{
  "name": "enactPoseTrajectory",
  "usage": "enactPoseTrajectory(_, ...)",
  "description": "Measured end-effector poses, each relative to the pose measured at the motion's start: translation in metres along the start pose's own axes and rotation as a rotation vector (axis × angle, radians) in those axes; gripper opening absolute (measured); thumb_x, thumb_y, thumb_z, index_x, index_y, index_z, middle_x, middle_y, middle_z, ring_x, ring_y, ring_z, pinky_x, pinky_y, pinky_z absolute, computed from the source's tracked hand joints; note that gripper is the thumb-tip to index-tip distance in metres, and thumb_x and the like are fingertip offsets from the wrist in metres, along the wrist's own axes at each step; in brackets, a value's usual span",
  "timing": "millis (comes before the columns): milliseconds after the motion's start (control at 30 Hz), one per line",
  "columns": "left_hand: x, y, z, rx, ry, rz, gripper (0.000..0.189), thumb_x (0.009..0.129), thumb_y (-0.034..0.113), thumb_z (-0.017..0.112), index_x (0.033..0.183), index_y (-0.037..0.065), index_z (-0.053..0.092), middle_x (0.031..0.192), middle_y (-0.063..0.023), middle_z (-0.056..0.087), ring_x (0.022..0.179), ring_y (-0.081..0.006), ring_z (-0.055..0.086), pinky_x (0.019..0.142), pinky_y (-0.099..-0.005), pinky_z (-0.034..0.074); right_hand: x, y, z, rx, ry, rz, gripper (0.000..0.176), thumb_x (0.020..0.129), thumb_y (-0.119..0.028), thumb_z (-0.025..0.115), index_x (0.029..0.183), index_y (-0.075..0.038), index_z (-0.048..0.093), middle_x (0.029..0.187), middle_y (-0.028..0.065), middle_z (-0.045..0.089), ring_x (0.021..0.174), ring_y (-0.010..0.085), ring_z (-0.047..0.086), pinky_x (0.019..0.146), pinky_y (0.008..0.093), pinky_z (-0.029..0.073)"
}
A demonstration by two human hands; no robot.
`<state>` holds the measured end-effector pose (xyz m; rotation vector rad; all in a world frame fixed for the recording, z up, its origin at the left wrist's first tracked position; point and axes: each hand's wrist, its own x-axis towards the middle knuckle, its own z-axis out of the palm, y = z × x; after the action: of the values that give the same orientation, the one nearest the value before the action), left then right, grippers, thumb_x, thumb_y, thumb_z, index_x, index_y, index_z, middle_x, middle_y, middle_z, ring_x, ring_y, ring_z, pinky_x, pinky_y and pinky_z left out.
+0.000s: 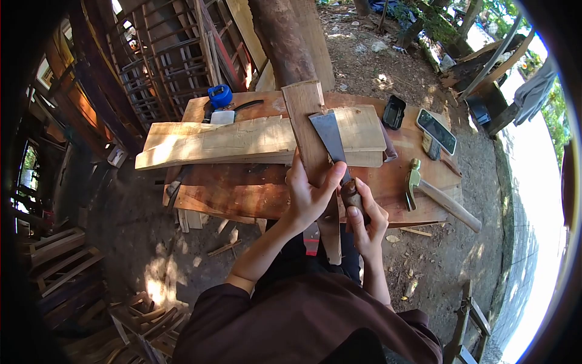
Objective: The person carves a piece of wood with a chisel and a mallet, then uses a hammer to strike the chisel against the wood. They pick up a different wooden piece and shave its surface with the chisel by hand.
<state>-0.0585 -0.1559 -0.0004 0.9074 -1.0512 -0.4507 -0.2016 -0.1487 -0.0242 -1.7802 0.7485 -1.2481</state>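
A flat wooden piece [303, 115] stands out from my body over the table, its lower end near my lap. My left hand [312, 193] is wrapped round its middle, with the thumb against the metal blade. The wide grey blade [328, 134] lies over the wood and points away from me. Its brown wooden handle [351, 197] is gripped between the fingers and thumb of my right hand [368, 221]. Beyond both hands, long pale boards [224, 141] lie stacked across the reddish wooden table [242, 197].
A hammer [445, 200] rests at the table's right, its handle past the edge. Nearby are a phone [436, 130], a black case [394, 112] and a brush [431, 147]. A blue tape measure [219, 96] sits at the far left. A tree trunk [285, 42] rises behind.
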Motion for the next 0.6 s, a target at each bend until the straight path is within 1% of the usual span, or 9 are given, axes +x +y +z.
enactPoseTrajectory(67,-0.001,0.001,0.000,0.000,-0.003,-0.004,0.030,0.083,0.011,0.067,0.101,-0.001,0.045,0.077,-0.0059,0.062,0.056,-0.0088,0.058,0.047,-0.0212,0.046,0.000,-0.001,0.000,0.006,0.002,0.015,0.041,0.084,-0.009,0.060,0.122,0.005,0.052,0.113,0.0231,0.060,0.102,0.0289,0.062,0.086,0.0337,0.047)
enactPoseTrajectory(167,0.001,0.000,-0.002,-0.040,-0.024,-0.026,0.031,0.083,0.011,0.067,0.102,-0.001,0.046,0.082,-0.0061,0.062,0.065,-0.0099,0.060,0.056,-0.0224,0.049,-0.001,-0.003,0.000,0.022,0.007,0.032,0.041,0.085,-0.009,0.059,0.122,0.005,0.052,0.112,0.0228,0.061,0.100,0.0279,0.063,0.085,0.0334,0.047)
enactPoseTrajectory(233,0.004,-0.006,-0.006,0.034,-0.106,0.098,0.035,0.083,0.010,0.066,0.107,-0.001,0.044,0.092,-0.0079,0.060,0.080,-0.0115,0.060,0.070,-0.0243,0.049,-0.002,-0.005,-0.001,0.030,0.014,0.033,0.041,0.085,-0.009,0.059,0.122,0.005,0.052,0.111,0.0227,0.061,0.099,0.0273,0.063,0.084,0.0332,0.048)
enactPoseTrajectory(267,0.009,-0.001,-0.005,0.034,-0.109,0.102,0.035,0.083,0.010,0.066,0.107,-0.001,0.044,0.092,-0.0079,0.060,0.080,-0.0115,0.060,0.070,-0.0243,0.049,-0.003,-0.006,-0.001,0.035,0.024,0.041,0.041,0.085,-0.010,0.059,0.123,0.005,0.052,0.110,0.0225,0.062,0.098,0.0265,0.063,0.084,0.0327,0.048)
enactPoseTrajectory(333,0.018,0.012,-0.001,-0.099,-0.098,0.069,0.041,0.084,0.011,0.066,0.114,-0.001,0.040,0.101,-0.0095,0.057,0.092,-0.0131,0.057,0.081,-0.0263,0.046,-0.002,-0.007,-0.001,0.041,0.032,0.047,0.041,0.085,-0.010,0.059,0.123,0.005,0.051,0.108,0.0223,0.062,0.097,0.0257,0.064,0.083,0.0323,0.048)
enactPoseTrajectory(367,0.022,0.014,-0.003,-0.098,-0.096,0.069,0.041,0.084,0.011,0.066,0.114,-0.001,0.040,0.101,-0.0095,0.057,0.092,-0.0131,0.057,0.081,-0.0263,0.046,-0.002,-0.007,-0.002,0.042,0.023,0.054,0.042,0.085,-0.011,0.058,0.123,0.005,0.051,0.106,0.0221,0.063,0.096,0.0249,0.064,0.083,0.0320,0.047)
enactPoseTrajectory(433,0.033,0.017,-0.008,-0.159,-0.098,-0.130,0.047,0.083,0.012,0.067,0.117,-0.001,0.037,0.104,-0.0099,0.055,0.094,-0.0140,0.056,0.082,-0.0274,0.046,-0.002,-0.009,-0.003,0.043,0.011,0.058,0.042,0.086,-0.012,0.058,0.124,0.004,0.051,0.105,0.0218,0.064,0.096,0.0241,0.064,0.083,0.0318,0.047)
enactPoseTrajectory(467,0.038,0.022,-0.007,-0.068,-0.114,0.006,0.053,0.080,0.012,0.071,0.117,-0.001,0.036,0.106,-0.0109,0.053,0.096,-0.0156,0.056,0.083,-0.0289,0.046,-0.002,-0.010,-0.003,0.056,0.008,0.074,0.043,0.086,-0.013,0.058,0.124,0.004,0.051,0.104,0.0216,0.064,0.096,0.0238,0.064,0.083,0.0319,0.047)
enactPoseTrajectory(600,0.037,0.016,-0.004,-0.048,-0.173,0.143,0.069,0.071,0.016,0.077,0.119,-0.001,0.030,0.109,-0.0138,0.048,0.100,-0.0182,0.054,0.084,-0.0307,0.046,0.000,-0.017,-0.007,0.072,-0.006,0.124,0.042,0.087,-0.014,0.057,0.124,0.005,0.050,0.105,0.0213,0.064,0.097,0.0239,0.063,0.085,0.0325,0.046)
